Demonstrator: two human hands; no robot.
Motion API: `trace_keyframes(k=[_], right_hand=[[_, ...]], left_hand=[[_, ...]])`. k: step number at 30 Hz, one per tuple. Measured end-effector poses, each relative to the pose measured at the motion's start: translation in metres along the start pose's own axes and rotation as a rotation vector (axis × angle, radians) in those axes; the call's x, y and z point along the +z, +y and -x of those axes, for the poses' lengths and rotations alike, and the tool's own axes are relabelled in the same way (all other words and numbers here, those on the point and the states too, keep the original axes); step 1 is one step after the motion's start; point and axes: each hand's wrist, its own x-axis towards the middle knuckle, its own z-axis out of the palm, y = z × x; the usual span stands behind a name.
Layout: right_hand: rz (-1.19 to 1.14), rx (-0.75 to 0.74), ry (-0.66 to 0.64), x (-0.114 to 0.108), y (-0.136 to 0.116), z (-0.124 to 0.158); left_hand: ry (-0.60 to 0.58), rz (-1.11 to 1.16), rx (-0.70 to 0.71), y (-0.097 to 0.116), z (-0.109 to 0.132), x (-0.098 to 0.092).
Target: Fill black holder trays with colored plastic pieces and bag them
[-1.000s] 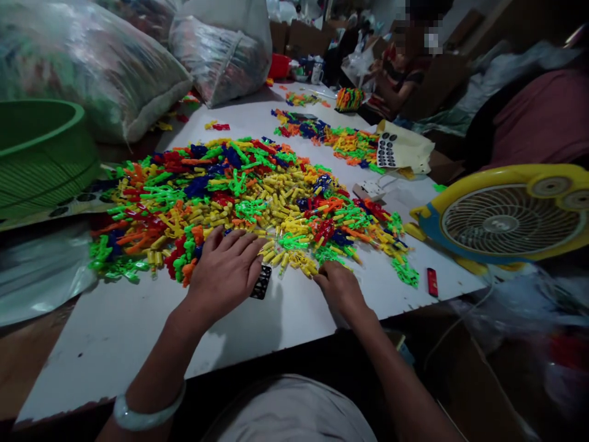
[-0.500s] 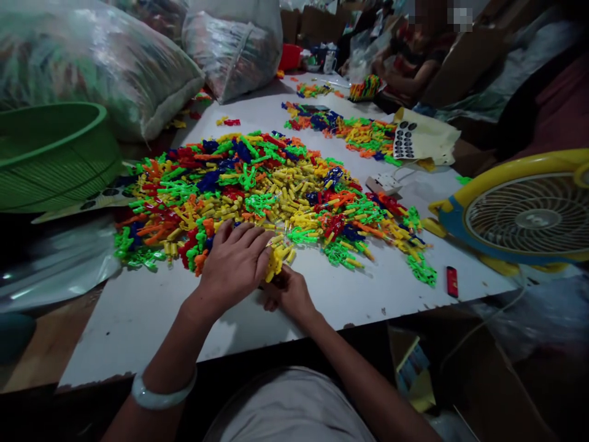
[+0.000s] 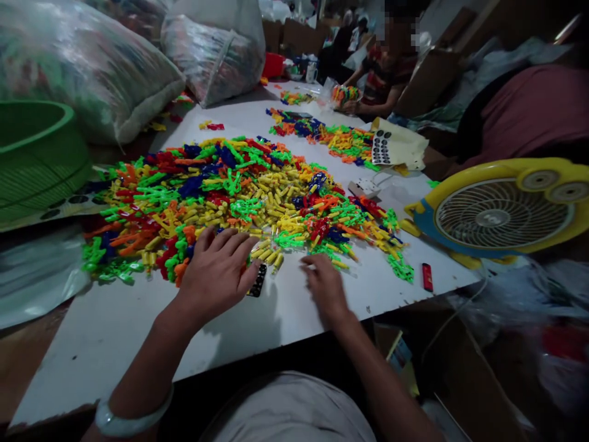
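My left hand (image 3: 221,270) lies palm down at the near edge of a heap of small plastic toys (image 3: 193,184), fingers stretched out and a little spread. By its thumb shows a small black piece with rows of dots (image 3: 257,281), partly hidden under the hand. Several yellow tube-like pieces (image 3: 269,255) lie just beyond the thumb. My right hand (image 3: 324,285) hovers over the white table (image 3: 285,307), right of those pieces. Its fingers are loosely bent, slightly blurred and apart, with nothing visible in them. The heap mixes green, red, orange, blue and yellow.
A green basket (image 3: 46,166) and big filled plastic bags (image 3: 92,73) stand at left. On the right are a yellow fan (image 3: 497,215), a red lighter (image 3: 427,277) and a power strip (image 3: 365,188). Another person (image 3: 386,80) sits at the far end, hands at a bundle of toys.
My right hand has moved right, away from my left hand. The yellow toy between my hands is out of sight there, and the black dotted piece now shows. The view has shifted slightly.
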Motion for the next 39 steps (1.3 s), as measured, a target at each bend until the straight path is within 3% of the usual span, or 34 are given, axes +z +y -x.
trace_keyframes(k=[2, 4, 6, 9, 11, 13, 16, 20, 22, 24, 27, 31, 33, 37, 39], right_hand=[[0.293, 0.135, 0.082, -0.040, 0.029, -0.009], [0.442, 0.174, -0.059, -0.066, 0.046, -0.013], [0.394, 0.124, -0.254, -0.071, 0.047, -0.013], [0.108, 0.048, -0.398, -0.045, 0.024, -0.010], [-0.008, 0.010, -0.346, -0.022, 0.005, -0.010], [0.026, -0.048, -0.252, -0.005, -0.008, -0.013], [0.073, -0.067, -0.197, 0.004, -0.015, -0.017], [-0.283, 0.168, -0.253, 0.018, -0.020, -0.016], [-0.518, 0.297, -0.347, 0.035, -0.026, -0.014], [-0.649, 0.317, -0.398, 0.055, -0.034, -0.012], [-0.595, 0.151, -0.305, 0.073, -0.045, -0.010], [-0.383, -0.052, -0.210, 0.071, -0.053, -0.013], [-0.357, -0.056, -0.247, 0.069, -0.051, -0.016], [-0.451, 0.087, -0.317, 0.070, -0.042, -0.019], [-0.441, 0.049, -0.301, 0.071, -0.041, -0.017]], left_hand=[[0.003, 0.016, 0.008, -0.001, 0.000, 0.000], [0.003, 0.025, 0.006, -0.001, 0.000, 0.000], [-0.002, 0.026, 0.007, -0.002, 0.000, 0.000], [-0.028, 0.023, 0.029, -0.002, 0.001, -0.001], [-0.047, 0.017, 0.040, -0.002, 0.002, -0.002], [-0.058, 0.012, 0.041, -0.001, 0.004, -0.004], [-0.068, 0.011, 0.040, 0.000, 0.003, -0.006], [-0.070, 0.005, 0.025, 0.001, 0.000, -0.004], [-0.066, 0.000, 0.018, 0.001, -0.001, -0.003], [-0.066, -0.002, 0.017, 0.000, -0.001, -0.002], [-0.066, 0.003, 0.023, 0.000, 0.000, -0.002], [-0.068, 0.025, 0.011, 0.000, 0.000, -0.003], [-0.068, 0.034, 0.000, 0.000, -0.001, -0.003], [-0.046, 0.044, -0.006, -0.001, 0.000, -0.002], [-0.039, 0.049, -0.004, -0.001, 0.000, -0.002]])
